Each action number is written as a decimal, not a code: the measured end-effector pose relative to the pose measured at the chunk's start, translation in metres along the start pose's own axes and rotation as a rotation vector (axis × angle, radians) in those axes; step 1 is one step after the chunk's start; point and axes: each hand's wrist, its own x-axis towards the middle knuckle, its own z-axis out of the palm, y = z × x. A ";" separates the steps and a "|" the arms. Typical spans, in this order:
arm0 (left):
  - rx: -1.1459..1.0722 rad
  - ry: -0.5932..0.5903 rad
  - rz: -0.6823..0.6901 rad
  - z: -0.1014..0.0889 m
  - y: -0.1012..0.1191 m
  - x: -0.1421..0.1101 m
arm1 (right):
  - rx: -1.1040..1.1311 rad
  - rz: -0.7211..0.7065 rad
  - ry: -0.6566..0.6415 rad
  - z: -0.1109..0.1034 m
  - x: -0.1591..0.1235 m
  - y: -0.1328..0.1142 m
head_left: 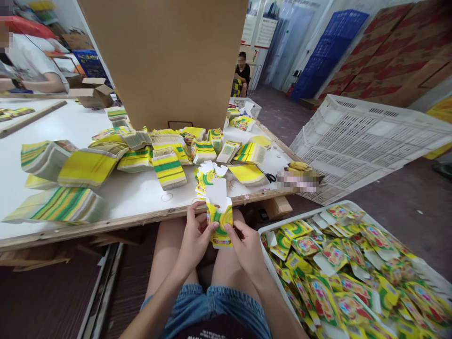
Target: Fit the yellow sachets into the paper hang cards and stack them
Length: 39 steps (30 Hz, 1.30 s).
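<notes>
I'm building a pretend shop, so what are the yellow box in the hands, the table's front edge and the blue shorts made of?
Yellow box: probably smooth printed card; its white flap looks thin and flat.
Table's front edge: looks like rough, bare wood, with uneven brown marks.
Blue shorts: likely matt denim, given faded blue and frayed hems.

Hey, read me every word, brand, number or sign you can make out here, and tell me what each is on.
Nothing reads clearly enough to quote.
Carton held by the left hand and right hand: printing too small.
Yellow-green cartons at lower right: colourful lettering, too blurred.
Wall poster: lines of print, too small.
Dark shirt: white lettering, too blurred.
</notes>
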 end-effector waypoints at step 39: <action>0.388 -0.284 -0.112 -0.002 0.009 -0.030 | 0.137 0.140 -0.344 -0.058 -0.001 -0.026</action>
